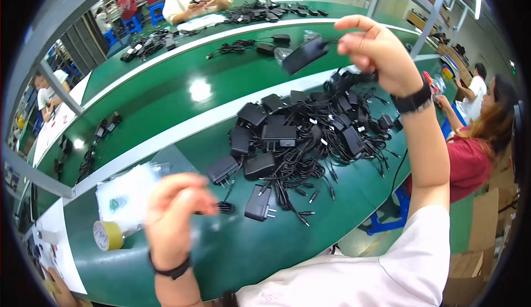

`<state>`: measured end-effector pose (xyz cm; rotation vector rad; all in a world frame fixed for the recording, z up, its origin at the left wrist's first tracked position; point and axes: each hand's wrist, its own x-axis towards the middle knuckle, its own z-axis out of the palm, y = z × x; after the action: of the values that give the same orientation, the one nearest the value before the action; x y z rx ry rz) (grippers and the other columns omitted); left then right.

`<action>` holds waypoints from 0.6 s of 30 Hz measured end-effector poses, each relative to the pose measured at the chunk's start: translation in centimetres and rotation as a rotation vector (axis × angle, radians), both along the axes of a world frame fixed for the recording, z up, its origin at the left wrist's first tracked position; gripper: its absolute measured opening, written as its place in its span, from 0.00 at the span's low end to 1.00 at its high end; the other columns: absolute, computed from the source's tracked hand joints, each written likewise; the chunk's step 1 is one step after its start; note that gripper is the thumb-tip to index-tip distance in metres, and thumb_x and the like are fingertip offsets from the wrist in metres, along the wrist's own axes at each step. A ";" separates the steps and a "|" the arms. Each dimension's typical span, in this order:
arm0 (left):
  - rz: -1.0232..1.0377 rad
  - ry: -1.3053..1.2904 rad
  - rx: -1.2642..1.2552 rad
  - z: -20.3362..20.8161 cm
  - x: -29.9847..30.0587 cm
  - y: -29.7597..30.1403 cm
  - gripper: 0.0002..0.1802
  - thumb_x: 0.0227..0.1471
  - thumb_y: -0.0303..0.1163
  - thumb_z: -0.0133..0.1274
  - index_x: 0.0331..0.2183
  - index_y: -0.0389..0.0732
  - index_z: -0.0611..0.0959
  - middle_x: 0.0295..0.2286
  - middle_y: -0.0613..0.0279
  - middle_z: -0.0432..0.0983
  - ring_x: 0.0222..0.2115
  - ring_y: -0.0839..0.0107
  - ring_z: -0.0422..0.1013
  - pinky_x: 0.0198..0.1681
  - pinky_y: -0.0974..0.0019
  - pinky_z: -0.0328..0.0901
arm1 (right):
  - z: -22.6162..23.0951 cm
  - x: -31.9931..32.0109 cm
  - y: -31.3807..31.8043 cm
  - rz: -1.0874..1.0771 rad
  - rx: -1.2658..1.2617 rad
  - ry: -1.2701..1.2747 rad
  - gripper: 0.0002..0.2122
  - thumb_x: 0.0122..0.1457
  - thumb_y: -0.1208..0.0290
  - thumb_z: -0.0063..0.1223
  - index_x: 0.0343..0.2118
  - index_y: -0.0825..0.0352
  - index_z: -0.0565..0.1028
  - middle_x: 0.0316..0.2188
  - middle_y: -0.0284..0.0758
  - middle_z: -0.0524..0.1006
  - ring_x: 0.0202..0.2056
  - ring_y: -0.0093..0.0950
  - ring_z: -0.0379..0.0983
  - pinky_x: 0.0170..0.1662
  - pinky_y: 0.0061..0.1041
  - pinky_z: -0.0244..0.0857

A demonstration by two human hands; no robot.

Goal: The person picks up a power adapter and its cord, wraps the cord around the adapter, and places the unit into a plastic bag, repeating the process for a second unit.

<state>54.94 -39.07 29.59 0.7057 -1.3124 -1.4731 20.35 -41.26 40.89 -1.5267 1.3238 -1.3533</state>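
Observation:
My right hand [381,55] is raised at the upper right, thumb and fingers pinched at the cord end of a black power adapter [304,55]. That adapter hangs tilted in the air above the far side of a heap of black power adapters [279,133] with bundled cords. At the lower left, my left hand [176,216] is over the green bench beside clear plastic bags [124,193]. Its curled fingers are smeared by motion, and whether they hold anything does not show. Nearest to it on the heap's side lies an adapter with bare prongs [258,203].
A roll of yellow tape [108,235] stands by the bags. Beyond a pale rail [171,145] runs a green conveyor belt [166,105] carrying several adapters. A person [199,0] sits across it; another in a red top [473,163] sits at my right. Grey posts frame the left.

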 end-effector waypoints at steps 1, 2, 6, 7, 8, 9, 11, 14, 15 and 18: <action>-0.214 0.100 0.172 -0.6 -1.2 -0.4 0.17 0.54 0.33 0.45 0.42 0.30 0.72 0.29 0.52 0.75 0.26 0.68 0.73 0.29 0.67 0.70 | 0.0 2.2 0.4 0.071 -0.002 0.052 0.09 0.52 0.74 0.51 0.38 0.64 0.71 0.24 0.28 0.72 0.16 0.10 0.58 0.18 0.08 0.49; -0.356 0.200 0.266 -0.8 -2.6 -0.3 0.26 0.56 0.42 0.42 0.49 0.31 0.65 0.37 0.49 0.72 0.35 0.64 0.71 0.37 0.62 0.69 | -0.4 4.4 0.9 0.154 -0.005 0.099 0.08 0.52 0.75 0.51 0.36 0.64 0.71 0.24 0.27 0.73 0.18 0.11 0.62 0.18 0.09 0.52; -0.419 0.726 0.657 -0.9 -5.0 -1.6 0.27 0.57 0.44 0.38 0.51 0.33 0.62 0.45 0.50 0.67 0.44 0.57 0.66 0.48 0.58 0.63 | -4.6 11.6 4.0 0.386 -0.487 0.638 0.08 0.46 0.82 0.54 0.31 0.67 0.74 0.27 0.33 0.75 0.26 0.25 0.73 0.27 0.19 0.66; -0.338 0.716 0.580 -1.3 -4.4 -2.2 0.25 0.56 0.42 0.41 0.49 0.34 0.64 0.44 0.50 0.67 0.44 0.58 0.66 0.48 0.58 0.63 | -5.6 12.5 4.7 0.460 -0.413 0.599 0.09 0.45 0.82 0.55 0.32 0.67 0.74 0.28 0.35 0.74 0.26 0.28 0.73 0.27 0.20 0.66; -0.266 0.700 0.504 -1.5 -3.9 -2.7 0.24 0.55 0.40 0.44 0.48 0.35 0.65 0.44 0.51 0.67 0.44 0.59 0.67 0.48 0.57 0.63 | -6.3 13.1 5.2 0.523 -0.339 0.563 0.11 0.44 0.82 0.56 0.33 0.67 0.74 0.29 0.37 0.74 0.26 0.31 0.73 0.27 0.21 0.67; -0.277 0.836 0.461 -1.4 -3.2 -2.7 0.22 0.52 0.35 0.48 0.47 0.35 0.67 0.43 0.52 0.68 0.44 0.60 0.67 0.50 0.57 0.62 | -6.5 13.4 5.4 0.593 -0.178 0.497 0.13 0.45 0.81 0.57 0.37 0.66 0.73 0.29 0.34 0.74 0.29 0.29 0.72 0.34 0.24 0.66; -0.313 0.978 0.362 -0.9 -1.6 -2.9 0.21 0.53 0.34 0.47 0.47 0.36 0.67 0.43 0.52 0.67 0.44 0.60 0.67 0.52 0.56 0.60 | -7.7 13.5 4.2 0.660 -0.170 0.375 0.19 0.45 0.80 0.58 0.43 0.65 0.69 0.29 0.34 0.73 0.31 0.28 0.71 0.39 0.25 0.64; -0.299 1.148 0.244 0.9 0.3 -2.7 0.21 0.53 0.34 0.47 0.47 0.36 0.66 0.43 0.50 0.66 0.45 0.60 0.66 0.53 0.53 0.58 | -11.0 14.5 2.0 0.807 -0.048 -0.080 0.47 0.41 0.82 0.62 0.59 0.57 0.40 0.32 0.34 0.67 0.36 0.25 0.65 0.45 0.27 0.59; -0.311 1.173 0.241 1.2 0.6 -2.7 0.21 0.53 0.34 0.46 0.47 0.36 0.66 0.43 0.50 0.66 0.45 0.60 0.66 0.54 0.53 0.57 | -11.7 15.2 1.5 0.842 -0.012 -0.173 0.48 0.40 0.83 0.61 0.60 0.56 0.40 0.32 0.34 0.66 0.36 0.24 0.65 0.44 0.27 0.59; -0.279 1.230 0.138 2.5 3.2 -2.7 0.21 0.54 0.34 0.47 0.47 0.35 0.66 0.43 0.49 0.66 0.45 0.60 0.65 0.55 0.54 0.55 | -11.6 17.3 1.1 0.763 0.017 -0.123 0.37 0.45 0.81 0.58 0.58 0.62 0.50 0.35 0.33 0.66 0.36 0.20 0.64 0.40 0.20 0.61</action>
<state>58.15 -41.76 32.13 -0.3533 -0.3431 -1.7464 37.70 -40.17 29.30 -1.6584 0.5611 -0.9108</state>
